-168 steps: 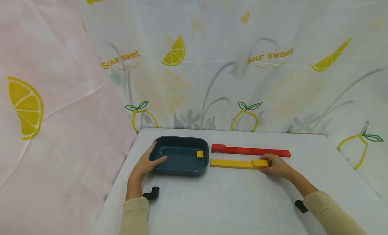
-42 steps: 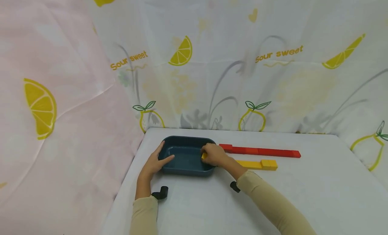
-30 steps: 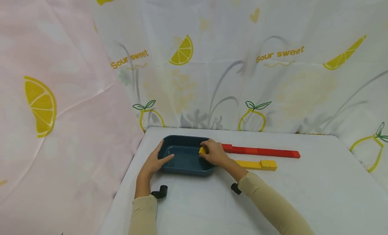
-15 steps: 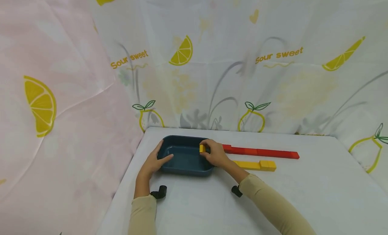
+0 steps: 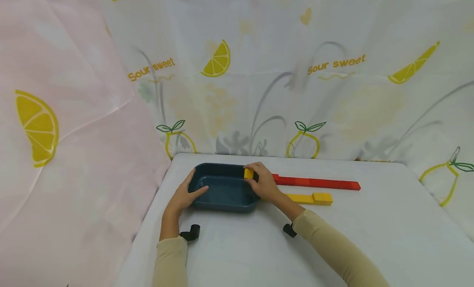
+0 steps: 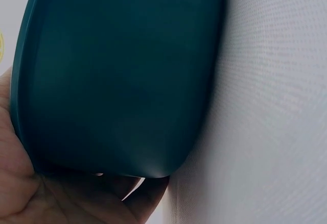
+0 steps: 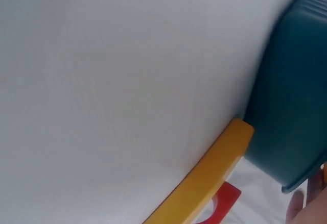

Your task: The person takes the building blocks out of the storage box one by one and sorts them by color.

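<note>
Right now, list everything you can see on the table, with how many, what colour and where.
tray: one, dark teal, left part of the table.
small block: one, yellow, held over the tray's right rim.
red bar: one row of red blocks, right of the tray, farther back.
yellow bar: one row of yellow blocks, nearer than the red bar.
table: one, white cloth cover.
left hand: holds the tray's left rim.
right hand: pinches the small block.

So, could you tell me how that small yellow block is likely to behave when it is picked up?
The small yellow block looks rigid and probably light: the right hand pinches it with fingertips alone. Its flat faces suggest it won't roll.
</note>
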`<state>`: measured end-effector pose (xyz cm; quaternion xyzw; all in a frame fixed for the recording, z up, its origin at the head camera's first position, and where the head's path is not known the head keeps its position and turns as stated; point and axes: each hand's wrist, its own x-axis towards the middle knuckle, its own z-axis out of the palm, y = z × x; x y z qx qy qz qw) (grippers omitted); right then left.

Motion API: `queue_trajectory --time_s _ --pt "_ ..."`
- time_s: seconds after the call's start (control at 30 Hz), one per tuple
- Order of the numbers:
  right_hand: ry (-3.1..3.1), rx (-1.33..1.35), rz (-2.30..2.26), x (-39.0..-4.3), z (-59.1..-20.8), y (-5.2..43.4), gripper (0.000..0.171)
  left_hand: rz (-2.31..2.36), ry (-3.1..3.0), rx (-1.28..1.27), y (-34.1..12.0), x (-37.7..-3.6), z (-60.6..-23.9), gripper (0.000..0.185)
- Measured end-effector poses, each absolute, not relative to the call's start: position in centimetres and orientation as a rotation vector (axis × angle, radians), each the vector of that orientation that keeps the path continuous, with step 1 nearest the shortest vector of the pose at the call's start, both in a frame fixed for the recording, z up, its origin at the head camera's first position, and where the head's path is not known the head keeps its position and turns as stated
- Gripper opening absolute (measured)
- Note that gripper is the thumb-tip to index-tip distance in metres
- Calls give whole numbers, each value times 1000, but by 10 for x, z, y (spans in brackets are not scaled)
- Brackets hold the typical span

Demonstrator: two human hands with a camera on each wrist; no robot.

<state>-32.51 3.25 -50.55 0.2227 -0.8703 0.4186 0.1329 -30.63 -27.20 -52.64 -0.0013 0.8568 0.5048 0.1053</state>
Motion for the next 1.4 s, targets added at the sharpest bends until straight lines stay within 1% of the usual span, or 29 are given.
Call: queue_trajectory --time_s 0.17,0.43,0.57,0.63,0.77,0.87,1.1,1.27,1.4 --pt "-2548 587 1362 -321 -501 39 38 1472 2528 9 -271 -308 -527 98" --pt "-2492 628 1472 -312 -489 52 41 1493 2526 -16 -272 -306 -527 96" --pt "-2503 619 1466 -308 -479 62 39 1470 2541 -3 -273 -306 -527 99" --pt "-2515 614 1459 -301 -464 65 37 1439 2557 1 -276 -306 -525 100" --pt "-2510 667 1424 -299 -458 80 36 1429 2562 8 -279 -306 -524 102" --pt "-2544 685 1361 -301 -464 99 34 1450 2548 15 -275 -306 -525 104" --pt "-2610 630 1273 -290 -448 148 32 1458 2532 9 -272 -307 -527 101" --pt "-2639 493 1349 -287 -443 192 33 1407 2564 19 -275 -306 -524 102" --pt "-2675 358 1228 -281 -445 227 34 1405 2562 25 -274 -306 -523 101"
